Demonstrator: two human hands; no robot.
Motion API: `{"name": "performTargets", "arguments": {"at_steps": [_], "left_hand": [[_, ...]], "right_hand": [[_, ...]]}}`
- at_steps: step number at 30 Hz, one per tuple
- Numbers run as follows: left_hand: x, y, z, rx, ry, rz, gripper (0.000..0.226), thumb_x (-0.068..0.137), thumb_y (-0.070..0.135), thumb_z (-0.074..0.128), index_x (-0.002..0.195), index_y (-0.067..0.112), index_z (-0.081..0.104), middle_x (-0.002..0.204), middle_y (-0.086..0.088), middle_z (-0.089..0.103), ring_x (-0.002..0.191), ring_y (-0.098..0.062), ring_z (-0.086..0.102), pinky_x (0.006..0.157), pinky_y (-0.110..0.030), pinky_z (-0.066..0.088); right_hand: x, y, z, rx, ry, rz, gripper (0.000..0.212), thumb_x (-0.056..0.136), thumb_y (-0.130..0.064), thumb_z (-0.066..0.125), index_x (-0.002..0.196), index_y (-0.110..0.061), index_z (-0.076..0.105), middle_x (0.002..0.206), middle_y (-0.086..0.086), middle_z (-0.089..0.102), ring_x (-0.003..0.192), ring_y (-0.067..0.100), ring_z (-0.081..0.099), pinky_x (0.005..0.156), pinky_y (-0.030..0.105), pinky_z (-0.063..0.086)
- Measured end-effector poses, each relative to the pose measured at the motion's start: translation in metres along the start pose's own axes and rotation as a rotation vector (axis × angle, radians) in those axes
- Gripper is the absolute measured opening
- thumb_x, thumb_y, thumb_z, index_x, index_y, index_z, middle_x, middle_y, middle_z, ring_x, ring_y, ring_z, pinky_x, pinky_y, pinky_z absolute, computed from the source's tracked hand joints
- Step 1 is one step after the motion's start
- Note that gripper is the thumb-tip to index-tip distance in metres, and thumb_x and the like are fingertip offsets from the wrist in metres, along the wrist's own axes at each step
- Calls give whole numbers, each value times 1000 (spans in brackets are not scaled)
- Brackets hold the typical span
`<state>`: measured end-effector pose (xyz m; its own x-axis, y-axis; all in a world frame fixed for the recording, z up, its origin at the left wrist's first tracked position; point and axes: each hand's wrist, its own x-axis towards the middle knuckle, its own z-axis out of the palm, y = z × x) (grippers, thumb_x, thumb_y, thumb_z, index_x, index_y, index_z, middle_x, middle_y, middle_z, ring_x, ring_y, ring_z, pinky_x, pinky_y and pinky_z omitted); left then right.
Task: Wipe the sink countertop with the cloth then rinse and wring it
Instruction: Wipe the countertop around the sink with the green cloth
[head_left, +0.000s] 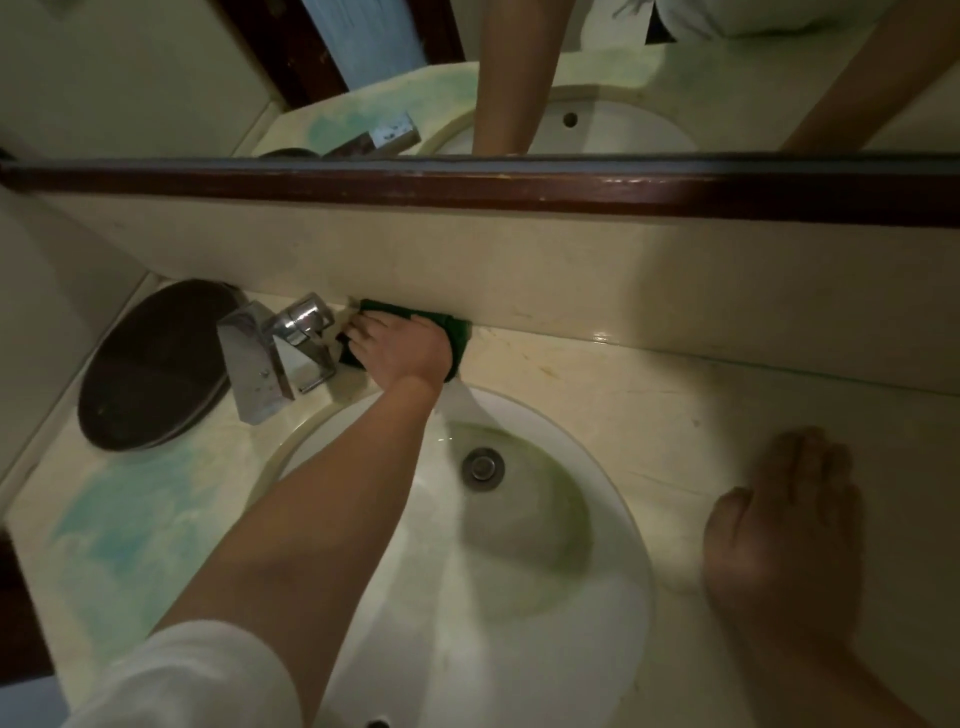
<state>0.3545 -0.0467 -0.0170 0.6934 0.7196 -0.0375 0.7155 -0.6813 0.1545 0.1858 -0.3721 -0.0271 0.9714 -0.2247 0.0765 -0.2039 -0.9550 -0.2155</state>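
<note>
A dark green cloth (457, 332) lies on the cream countertop (649, 415) at the back, against the backsplash and just right of the chrome faucet (291, 343). My left hand (400, 351) presses down on the cloth, fingers spread over it and pointing toward the faucet; most of the cloth is hidden under the hand. My right hand (779, 519) rests flat on the countertop to the right of the white round sink basin (519, 597), fingers straight, holding nothing.
A dark round lid or plate (150, 369) lies on the counter left of the faucet. Blue-green stains (119, 535) mark the counter's left part. The drain (483, 467) sits mid-basin. A wood-framed mirror (519, 182) runs above the backsplash.
</note>
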Motion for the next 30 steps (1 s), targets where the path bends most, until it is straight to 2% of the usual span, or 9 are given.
{"name": "performTargets", "arguments": {"at_steps": [5, 12, 15, 18, 20, 22, 24, 27, 30], "left_hand": [[-34, 18, 6, 44, -23, 61, 67, 100, 29, 28, 149, -13, 10, 159, -27, 13, 148, -38, 11, 121, -44, 5], [-151, 82, 24, 127, -115, 263, 68, 100, 34, 23, 150, -10, 7, 160, -27, 8, 148, -39, 7, 122, -45, 2], [-206, 99, 29, 139, -114, 486, 68, 101, 34, 22, 150, -9, 4, 160, -26, 6, 149, -38, 6, 122, -45, 2], [-254, 96, 28, 119, -171, 880, 66, 101, 33, 24, 152, -5, 7, 162, -23, 7, 150, -35, 5, 121, -42, 1], [-255, 85, 24, 121, -177, 997, 66, 99, 33, 23, 152, -4, 12, 161, -22, 11, 150, -34, 8, 122, -41, 4], [-236, 69, 20, 162, -96, 907, 70, 94, 34, 12, 150, -8, 18, 158, -27, 19, 147, -39, 16, 122, -43, 10], [-211, 53, 15, 199, -41, 679, 72, 93, 35, 10, 148, -11, 19, 155, -31, 24, 144, -42, 22, 121, -45, 13], [-188, 55, 9, 213, -94, 411, 67, 100, 33, 22, 150, -10, 10, 159, -28, 14, 147, -41, 14, 122, -44, 6], [-208, 95, 12, 189, -170, 348, 68, 101, 35, 19, 151, -8, 3, 161, -24, 5, 149, -37, 6, 122, -44, 3]], "right_hand": [[0, -3, 0, -11, -11, 17, 64, 88, -20, 29, 145, 10, 27, 151, 30, 32, 140, 44, 27, 113, 52, 24], [2, -2, 2, -74, -42, 23, 66, 88, -19, 35, 147, 9, 24, 152, 27, 31, 142, 41, 26, 116, 48, 22], [2, 0, -4, -57, -58, 11, 64, 89, -20, 34, 147, 8, 26, 153, 25, 32, 142, 39, 28, 117, 46, 22], [4, 7, -19, 107, -41, 44, 71, 85, -26, 16, 145, 9, 32, 151, 27, 34, 141, 39, 32, 116, 45, 26], [1, 29, -34, 86, -6, 81, 68, 84, -21, 21, 138, 15, 38, 146, 32, 39, 136, 45, 39, 111, 48, 34], [-3, 69, -41, -50, -4, 85, 60, 84, -13, 26, 130, 21, 43, 140, 37, 42, 130, 51, 42, 105, 54, 39], [-8, 103, -47, -107, -42, 134, 63, 87, -19, 25, 136, 19, 37, 145, 36, 37, 134, 50, 36, 108, 55, 36], [-7, 115, -43, -106, -53, 186, 67, 89, -26, 23, 144, 11, 28, 152, 28, 32, 141, 42, 29, 114, 50, 28], [-3, 113, -44, -95, -65, 191, 68, 87, -25, 26, 146, 8, 27, 153, 25, 31, 142, 39, 28, 116, 47, 27]]}}
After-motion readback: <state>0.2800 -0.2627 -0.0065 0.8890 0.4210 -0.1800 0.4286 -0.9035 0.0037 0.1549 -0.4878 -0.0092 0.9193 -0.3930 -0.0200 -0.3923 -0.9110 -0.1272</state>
